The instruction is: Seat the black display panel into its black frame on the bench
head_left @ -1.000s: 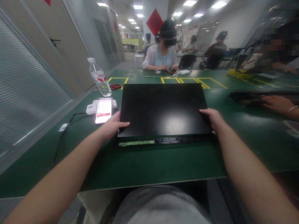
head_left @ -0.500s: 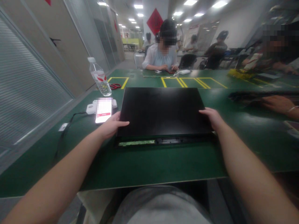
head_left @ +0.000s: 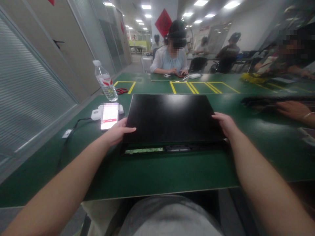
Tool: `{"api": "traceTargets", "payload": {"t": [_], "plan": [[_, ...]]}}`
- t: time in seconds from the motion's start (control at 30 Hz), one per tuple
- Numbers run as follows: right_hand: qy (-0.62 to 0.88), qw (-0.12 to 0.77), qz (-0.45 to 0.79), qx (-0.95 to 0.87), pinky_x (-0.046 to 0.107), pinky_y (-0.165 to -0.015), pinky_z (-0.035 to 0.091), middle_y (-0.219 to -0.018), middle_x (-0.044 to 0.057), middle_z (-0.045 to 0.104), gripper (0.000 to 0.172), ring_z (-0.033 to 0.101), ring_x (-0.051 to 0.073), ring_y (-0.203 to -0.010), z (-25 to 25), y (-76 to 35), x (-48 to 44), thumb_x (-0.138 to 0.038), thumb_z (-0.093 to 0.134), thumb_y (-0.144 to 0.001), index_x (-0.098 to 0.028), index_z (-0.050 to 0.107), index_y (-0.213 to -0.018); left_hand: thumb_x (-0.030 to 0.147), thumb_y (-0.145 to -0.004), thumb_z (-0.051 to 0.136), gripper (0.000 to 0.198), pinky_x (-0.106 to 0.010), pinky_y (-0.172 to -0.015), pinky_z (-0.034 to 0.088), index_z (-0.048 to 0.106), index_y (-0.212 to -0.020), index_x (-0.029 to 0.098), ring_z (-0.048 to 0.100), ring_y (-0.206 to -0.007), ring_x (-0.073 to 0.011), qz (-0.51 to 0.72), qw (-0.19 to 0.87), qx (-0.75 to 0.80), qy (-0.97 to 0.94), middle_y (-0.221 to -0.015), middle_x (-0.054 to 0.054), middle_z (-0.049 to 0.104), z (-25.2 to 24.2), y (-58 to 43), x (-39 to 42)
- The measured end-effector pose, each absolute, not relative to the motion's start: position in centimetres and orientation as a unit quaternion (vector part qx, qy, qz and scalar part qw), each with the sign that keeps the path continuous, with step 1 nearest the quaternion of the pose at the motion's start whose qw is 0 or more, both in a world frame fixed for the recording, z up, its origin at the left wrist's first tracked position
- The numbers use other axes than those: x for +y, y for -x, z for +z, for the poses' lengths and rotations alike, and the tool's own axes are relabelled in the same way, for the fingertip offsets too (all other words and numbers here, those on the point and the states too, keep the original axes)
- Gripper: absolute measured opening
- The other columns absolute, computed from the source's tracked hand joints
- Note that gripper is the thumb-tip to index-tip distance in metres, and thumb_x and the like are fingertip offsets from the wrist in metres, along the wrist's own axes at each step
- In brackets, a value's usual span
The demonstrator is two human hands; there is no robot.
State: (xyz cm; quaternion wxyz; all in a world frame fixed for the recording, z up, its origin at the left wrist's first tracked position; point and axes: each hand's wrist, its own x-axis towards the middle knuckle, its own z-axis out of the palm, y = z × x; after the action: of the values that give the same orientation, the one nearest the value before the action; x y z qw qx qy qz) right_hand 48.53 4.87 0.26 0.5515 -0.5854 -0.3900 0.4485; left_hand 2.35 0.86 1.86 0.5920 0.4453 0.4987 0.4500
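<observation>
A flat black panel [head_left: 169,118], glossy like a display screen, lies before me over the green table. My left hand [head_left: 120,131] grips its left edge, thumb on top and fingers out of sight beneath. At the opposite side my right hand [head_left: 225,124] holds the right edge, thumb at the rim and the other fingers mostly hidden. Below the panel's near edge shows a dark frame or casing [head_left: 201,147] with a strip of green circuit board [head_left: 144,150] in it. Whether the panel touches that casing, I cannot tell.
Left of the panel are a lit phone [head_left: 109,116], a white power strip [head_left: 95,114], a water bottle [head_left: 107,82] and red-handled scissors [head_left: 121,90]. Yellow tape [head_left: 193,88] marks the far table. One person [head_left: 169,60] sits opposite; another's hand [head_left: 294,109] rests at right on a dark object.
The far edge of the black panel has come down slightly, and the reflection on it has changed. My right thumb has shifted a little outward; my left hand stays in place.
</observation>
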Motion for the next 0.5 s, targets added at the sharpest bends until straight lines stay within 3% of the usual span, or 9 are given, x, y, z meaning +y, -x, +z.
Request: {"api": "traceTargets", "payload": {"t": [0.2, 0.3, 0.5], "plan": [[0.576, 0.561, 0.437, -0.403, 0.041, -0.088, 0.06, -0.08, 0.005, 0.077, 0.03, 0.075, 0.028, -0.09, -0.04, -48.94, 5.31, -0.024, 0.074, -0.057, -0.023, 0.078, -0.086, 0.011, -0.058, 0.092, 0.06, -0.042, -0.091, 0.067, 0.073, -0.114, 0.019, 0.08, -0.104, -0.0339, 0.448, 0.584, 0.511, -0.444, -0.109, -0.011, 0.083, 1.95, -2.11, 0.9], [0.588, 0.561, 0.423, -0.4, 0.037, -0.08, 0.06, -0.081, 0.005, 0.076, 0.03, 0.073, 0.026, -0.087, -0.01, -49.2, 5.37, -0.022, 0.076, -0.057, -0.023, 0.076, -0.087, 0.014, -0.058, 0.092, 0.058, -0.038, -0.081, 0.068, 0.072, -0.111, 0.018, 0.082, -0.094, -0.0315, 0.447, 0.577, 0.52, -0.444, -0.103, -0.011, 0.083, 2.1, -2.08, 0.88], [0.601, 0.562, 0.405, -0.399, 0.028, -0.059, 0.053, -0.08, 0.002, 0.075, 0.051, 0.068, 0.02, -0.073, 0.4, -49.08, 4.95, -0.022, 0.077, -0.058, -0.026, 0.073, -0.109, 0.02, -0.054, 0.091, 0.051, -0.032, -0.066, 0.064, 0.073, -0.101, 0.018, 0.08, -0.079, -0.0269, 0.466, 0.542, 0.532, -0.454, -0.088, -0.006, 0.083, 2.65, -1.93, 0.85]]}}
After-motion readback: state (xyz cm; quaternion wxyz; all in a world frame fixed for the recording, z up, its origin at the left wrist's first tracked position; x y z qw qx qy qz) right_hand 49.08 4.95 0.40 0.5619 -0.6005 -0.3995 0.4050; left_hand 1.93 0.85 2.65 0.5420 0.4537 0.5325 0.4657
